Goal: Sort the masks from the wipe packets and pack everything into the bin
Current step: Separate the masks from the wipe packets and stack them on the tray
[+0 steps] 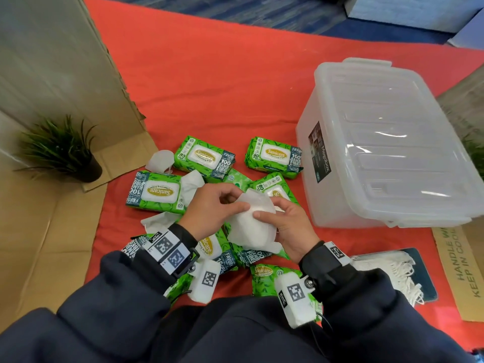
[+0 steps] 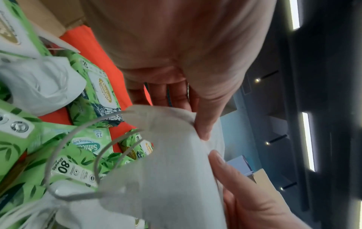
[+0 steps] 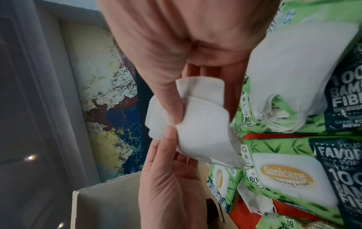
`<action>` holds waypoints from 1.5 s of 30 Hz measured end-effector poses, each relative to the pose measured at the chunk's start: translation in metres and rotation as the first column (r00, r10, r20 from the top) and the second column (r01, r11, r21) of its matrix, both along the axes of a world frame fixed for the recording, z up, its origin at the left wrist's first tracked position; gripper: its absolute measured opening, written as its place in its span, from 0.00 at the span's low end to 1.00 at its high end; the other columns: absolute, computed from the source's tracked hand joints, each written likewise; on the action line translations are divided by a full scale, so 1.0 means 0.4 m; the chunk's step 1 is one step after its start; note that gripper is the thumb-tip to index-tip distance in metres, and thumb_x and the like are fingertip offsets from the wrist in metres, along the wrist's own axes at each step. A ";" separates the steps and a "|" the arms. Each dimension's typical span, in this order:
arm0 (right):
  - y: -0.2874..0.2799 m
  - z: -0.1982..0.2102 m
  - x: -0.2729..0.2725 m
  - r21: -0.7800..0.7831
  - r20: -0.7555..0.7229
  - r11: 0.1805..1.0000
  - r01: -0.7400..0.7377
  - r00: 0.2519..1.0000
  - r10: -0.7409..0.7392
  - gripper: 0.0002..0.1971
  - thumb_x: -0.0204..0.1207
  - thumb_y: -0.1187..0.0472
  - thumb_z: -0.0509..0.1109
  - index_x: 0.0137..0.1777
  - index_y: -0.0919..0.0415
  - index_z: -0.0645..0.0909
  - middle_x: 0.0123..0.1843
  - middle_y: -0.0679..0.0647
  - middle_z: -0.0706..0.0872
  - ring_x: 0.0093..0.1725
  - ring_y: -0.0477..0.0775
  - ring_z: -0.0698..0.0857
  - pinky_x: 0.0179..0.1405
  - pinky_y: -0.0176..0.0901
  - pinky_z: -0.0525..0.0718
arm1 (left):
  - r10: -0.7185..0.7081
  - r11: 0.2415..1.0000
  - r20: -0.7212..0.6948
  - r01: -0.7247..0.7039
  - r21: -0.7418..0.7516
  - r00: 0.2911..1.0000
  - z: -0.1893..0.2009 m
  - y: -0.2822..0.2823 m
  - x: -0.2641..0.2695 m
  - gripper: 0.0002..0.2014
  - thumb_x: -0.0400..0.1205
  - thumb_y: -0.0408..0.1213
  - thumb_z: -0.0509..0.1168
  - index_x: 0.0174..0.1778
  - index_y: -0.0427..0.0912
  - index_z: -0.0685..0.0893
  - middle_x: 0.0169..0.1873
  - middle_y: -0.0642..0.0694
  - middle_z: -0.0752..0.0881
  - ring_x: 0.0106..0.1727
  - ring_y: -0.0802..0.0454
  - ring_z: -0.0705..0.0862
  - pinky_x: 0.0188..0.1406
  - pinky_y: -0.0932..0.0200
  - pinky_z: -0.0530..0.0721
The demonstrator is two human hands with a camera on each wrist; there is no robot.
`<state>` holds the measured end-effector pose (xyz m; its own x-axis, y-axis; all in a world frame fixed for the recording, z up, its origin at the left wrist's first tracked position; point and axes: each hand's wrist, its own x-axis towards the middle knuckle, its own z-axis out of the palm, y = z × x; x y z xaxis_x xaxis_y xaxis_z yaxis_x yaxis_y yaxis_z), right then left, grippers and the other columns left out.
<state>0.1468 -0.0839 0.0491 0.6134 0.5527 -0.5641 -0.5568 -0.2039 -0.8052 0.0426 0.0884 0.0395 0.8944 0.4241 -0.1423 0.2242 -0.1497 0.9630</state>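
In the head view both hands hold one white mask (image 1: 251, 226) above the pile. My left hand (image 1: 237, 199) pinches its upper left edge; my right hand (image 1: 269, 209) grips its right side. The left wrist view shows the mask (image 2: 166, 162) with its ear loops hanging free. In the right wrist view the thumb presses on the folded mask (image 3: 203, 131). Green wipe packets (image 1: 204, 155) lie scattered on the red cloth (image 1: 209, 74). Loose masks (image 1: 161, 159) lie among them. The translucent bin (image 1: 379, 142) stands at the right with its lid on.
A small potted plant (image 1: 65, 150) stands at the left on flattened cardboard (image 1: 39, 231), beside an upright cardboard wall (image 1: 52, 74). A fringed white cloth (image 1: 392, 268) lies on a dark mat at the near right, next to printed cardboard (image 1: 461, 271).
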 end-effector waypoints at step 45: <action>-0.035 -0.001 -0.011 -0.071 -0.025 0.996 -0.047 0.999 0.045 0.10 0.77 0.67 0.79 0.54 0.73 0.90 0.41 0.62 0.91 0.39 0.58 0.90 0.29 0.49 0.92 | 0.221 0.943 -0.070 -0.231 -0.239 0.973 -0.059 -0.006 -0.020 0.05 0.75 0.33 0.81 0.38 0.41 0.91 0.32 0.55 0.86 0.36 0.60 0.81 0.38 0.71 0.77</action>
<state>0.1426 -0.0979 0.0487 0.5747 0.5381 -0.6166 -0.5637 -0.2860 -0.7749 0.0346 0.0859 0.0159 0.7702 0.5620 -0.3016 0.2654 0.1477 0.9528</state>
